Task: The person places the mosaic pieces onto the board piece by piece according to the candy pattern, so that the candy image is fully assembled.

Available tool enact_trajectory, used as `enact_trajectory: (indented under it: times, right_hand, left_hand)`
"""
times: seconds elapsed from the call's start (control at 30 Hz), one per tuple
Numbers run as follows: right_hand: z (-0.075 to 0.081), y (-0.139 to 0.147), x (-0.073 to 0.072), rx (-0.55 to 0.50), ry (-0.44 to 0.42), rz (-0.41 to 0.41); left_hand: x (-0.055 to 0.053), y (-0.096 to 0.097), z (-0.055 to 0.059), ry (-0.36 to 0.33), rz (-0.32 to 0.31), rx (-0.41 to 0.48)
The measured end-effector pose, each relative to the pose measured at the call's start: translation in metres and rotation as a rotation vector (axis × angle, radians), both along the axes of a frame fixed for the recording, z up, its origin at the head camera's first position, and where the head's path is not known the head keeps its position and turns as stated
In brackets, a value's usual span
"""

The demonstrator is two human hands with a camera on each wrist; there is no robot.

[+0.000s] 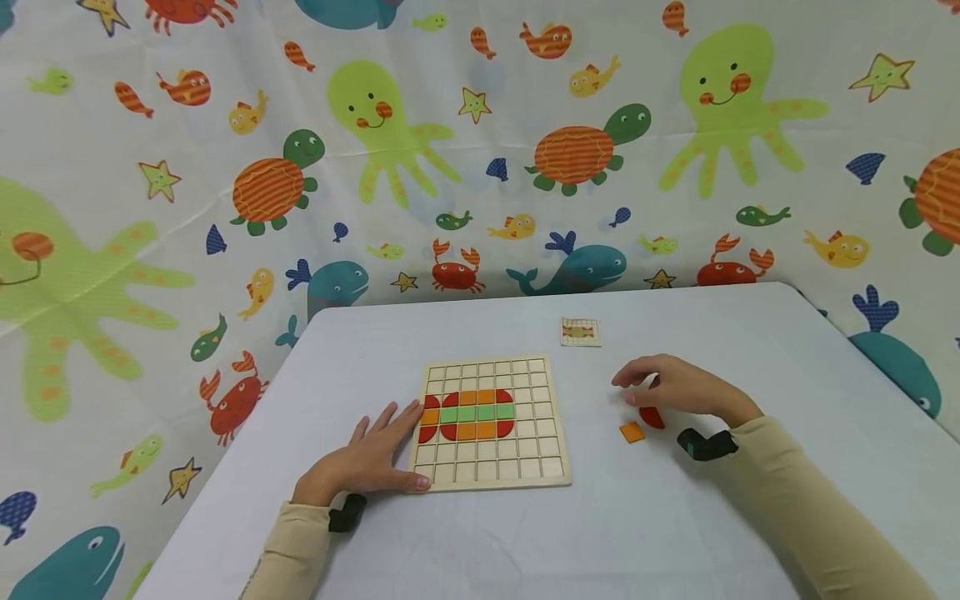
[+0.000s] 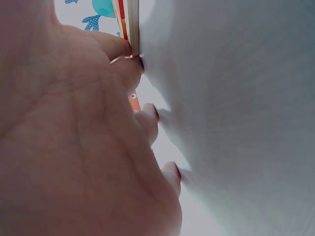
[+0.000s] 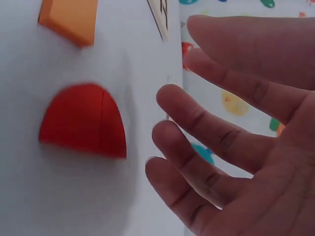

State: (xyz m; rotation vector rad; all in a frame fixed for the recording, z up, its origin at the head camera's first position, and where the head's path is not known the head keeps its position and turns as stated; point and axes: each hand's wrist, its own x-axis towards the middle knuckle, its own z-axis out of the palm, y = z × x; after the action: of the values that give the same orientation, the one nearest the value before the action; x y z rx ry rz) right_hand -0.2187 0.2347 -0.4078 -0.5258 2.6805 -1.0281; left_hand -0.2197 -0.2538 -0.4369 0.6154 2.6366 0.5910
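Observation:
A wooden grid board (image 1: 487,473) lies on the table, its colored pieces forming a candy-like shape. A row of green squares (image 1: 477,413) runs between orange squares, with red rounded pieces at the corners and the left side. My left hand (image 1: 371,458) rests at the board's left edge with fingers spread, the thumb at its lower left corner. Over the table to the right of the board, my right hand (image 1: 678,387) hovers with loosely bent fingers and holds nothing. Beneath it lies a red rounded piece (image 3: 81,120), partly hidden in the head view, beside a loose orange square (image 1: 632,432).
A small pattern card (image 1: 581,332) showing a similar candy shape lies behind the board, toward the right. The white-covered table (image 1: 517,550) ends at a hanging cloth (image 1: 495,75) printed with sea animals.

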Motion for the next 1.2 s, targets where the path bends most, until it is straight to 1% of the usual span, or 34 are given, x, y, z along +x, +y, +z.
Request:
enact_trajectory:
  times: [0.2,0.43,0.7,0.93,1.07,1.2]
  right_hand:
    - [0.000,0.016,0.000,0.011,-0.056,-0.004]
    - [-0.003,0.025,-0.002,0.014,-0.108,-0.012]
    - [-0.008,0.027,-0.002,0.029,-0.119,-0.020]
    - [-0.017,0.026,-0.004,0.055,-0.091,-0.020]
    - [-0.018,0.025,-0.004,0.050,-0.095,-0.026]
    - [-0.018,0.024,-0.004,0.042,-0.095,-0.027]
  left_hand:
    - [-0.001,-0.001,-0.002,0.003,0.003,-0.008]
    - [-0.002,-0.003,-0.004,0.005,0.003,-0.011]
    - [-0.003,-0.003,-0.007,0.011,-0.002,-0.012]
    - [-0.002,-0.003,-0.003,0.001,-0.012,0.005]
    - [-0.001,-0.003,-0.002,0.002,-0.011,0.004]
    - [-0.001,-0.004,-0.004,0.002,-0.010,0.008]
